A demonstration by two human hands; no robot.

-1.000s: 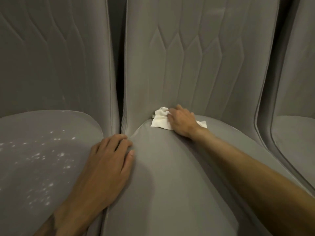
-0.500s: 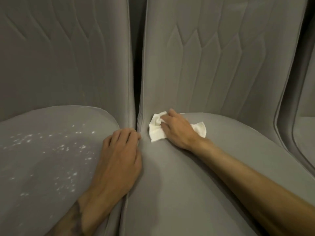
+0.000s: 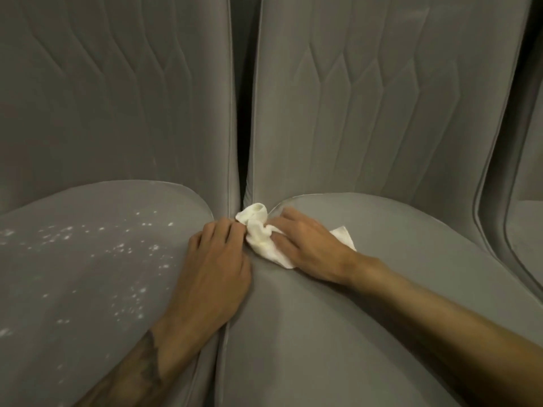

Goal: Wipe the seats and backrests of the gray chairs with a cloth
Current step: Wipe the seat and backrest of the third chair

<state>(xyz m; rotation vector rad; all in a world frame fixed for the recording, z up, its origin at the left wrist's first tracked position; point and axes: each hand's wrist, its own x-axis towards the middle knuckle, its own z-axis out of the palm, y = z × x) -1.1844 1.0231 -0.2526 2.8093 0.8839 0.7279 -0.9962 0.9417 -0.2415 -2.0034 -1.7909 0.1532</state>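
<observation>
The cloth (image 3: 261, 239) sits bunched at the rear left corner of the right seat (image 3: 382, 304), hard against the dark gap (image 3: 245, 113) between the two chairs. The right hand (image 3: 308, 248) comes onto it from 4 o'clock, thumb and fingers curled in and pinching it, with a loose corner showing at 3 o'clock. The left hand (image 3: 217, 268) rests on the seam, fingers bent over the edge and holding nothing I can make out. The cloth is just beside its fingertips, at its 1 o'clock. White specks (image 3: 123, 248) on the left seat (image 3: 88, 348) lie at 9 o'clock from the cloth, so I judge the next stroke goes leftward across the seam, with the left hand in its path.
</observation>
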